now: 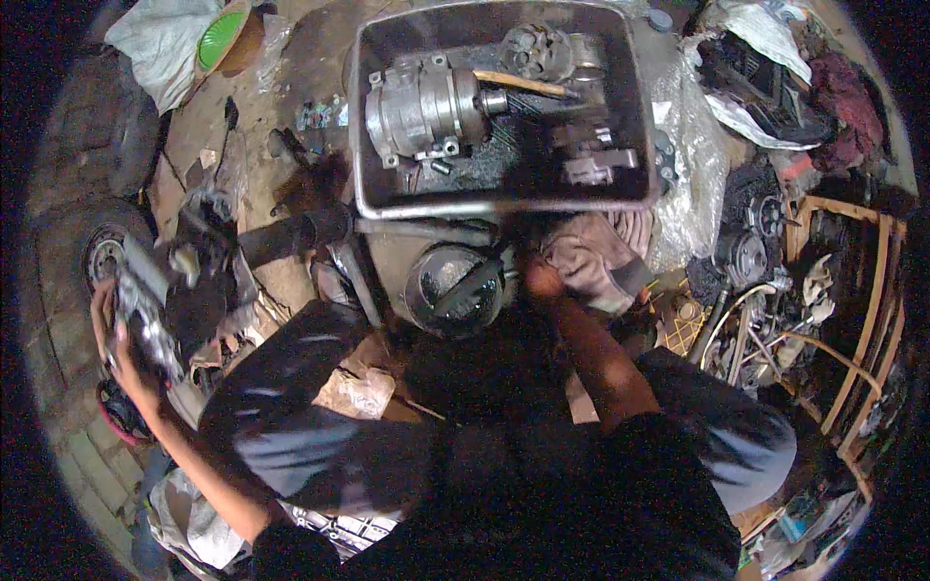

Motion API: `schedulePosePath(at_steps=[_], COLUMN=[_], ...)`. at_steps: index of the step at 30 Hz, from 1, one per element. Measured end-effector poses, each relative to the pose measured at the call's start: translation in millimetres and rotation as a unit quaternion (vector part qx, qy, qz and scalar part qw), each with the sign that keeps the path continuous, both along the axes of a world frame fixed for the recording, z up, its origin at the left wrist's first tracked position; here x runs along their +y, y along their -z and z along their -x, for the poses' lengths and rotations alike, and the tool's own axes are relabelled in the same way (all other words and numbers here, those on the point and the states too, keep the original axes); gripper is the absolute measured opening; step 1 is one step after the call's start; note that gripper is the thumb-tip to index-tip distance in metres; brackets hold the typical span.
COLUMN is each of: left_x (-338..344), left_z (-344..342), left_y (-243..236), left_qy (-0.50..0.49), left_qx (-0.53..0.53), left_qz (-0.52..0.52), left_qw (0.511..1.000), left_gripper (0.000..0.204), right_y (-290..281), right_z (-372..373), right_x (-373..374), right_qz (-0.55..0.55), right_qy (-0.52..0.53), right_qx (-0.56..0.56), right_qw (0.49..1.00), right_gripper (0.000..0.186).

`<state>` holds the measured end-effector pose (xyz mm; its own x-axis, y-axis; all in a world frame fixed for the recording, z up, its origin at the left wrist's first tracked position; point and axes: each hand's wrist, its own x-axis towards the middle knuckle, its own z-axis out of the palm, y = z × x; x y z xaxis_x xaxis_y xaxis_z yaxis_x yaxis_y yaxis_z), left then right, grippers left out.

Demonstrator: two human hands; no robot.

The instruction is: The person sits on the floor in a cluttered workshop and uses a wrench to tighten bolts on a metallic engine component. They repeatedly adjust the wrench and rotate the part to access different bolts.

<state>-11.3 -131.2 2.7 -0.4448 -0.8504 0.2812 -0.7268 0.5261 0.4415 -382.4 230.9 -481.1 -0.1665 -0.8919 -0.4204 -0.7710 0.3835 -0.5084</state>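
Out at the far left, my left hand [118, 339] reaches with its fingers stretched out, beside silvery metal parts [153, 324] blurred in the picture. My right hand [544, 279] is in shadow at the left edge of a crumpled pinkish-grey cloth [601, 257]; its fingers are too dark to make out. Just left of that hand stands a round dark container [418, 302] with shiny liquid and a bar across it. Beyond it, a grey-rimmed tray [504, 208] holds a silver compressor [417, 111], a wooden-handled tool [523, 84] and a round metal part [536, 50].
A wheel [105, 254] lies at the left, with a green bowl [223, 39] farther back. Bubble wrap [693, 184] borders the tray's right side. Pulley parts [746, 254], hoses and a wooden frame [877, 320] crowd the right. Cardboard [356, 390] lies between my legs.
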Motion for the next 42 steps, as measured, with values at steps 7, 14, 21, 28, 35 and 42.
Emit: schedulePosePath(at_steps=[7,14,21,28,35,42], left_x=[-0.9,-22.1,21.9,22.3,15.5,-2.0], left_z=[-71.0,-37.1,22.6,19.8,0.3,5.7], left_y=[3.0,0.5,-19.3,-24.2,-27.7,-13.2], left_qy=[-0.142,-0.052,0.099,0.107,0.192,0.169], left_qx=[0.223,0.057,0.069,0.079,0.151,0.294], left_qz=[-0.147,-0.059,-0.1,-0.096,-0.12,-0.103], left_qw=[0.953,0.995,0.988,0.986,0.962,0.935], left_gripper=[0.056,0.055,0.052,0.055,0.062,0.073], right_y=[17.4,32.5,-151.5,-170.1,-327.8,-508.3], right_z=[-4.3,5.0,-20.7,-29.4,-54.0,-79.7], right_x=[7.5,15.5,-4.4,69.9,52.4,-18.0], right_qz=[-0.01,-0.021,-0.007,0.08,0.173,0.327], right_qy=[0.008,-0.003,0.024,0.12,0.206,0.145], right_qx=[-0.027,0.03,0.004,0.016,0.017,0.03], right_qw=[1.0,0.999,1.0,0.989,0.963,0.933], right_gripper=[0.04,0.036,0.033,0.025,0.034,0.026])
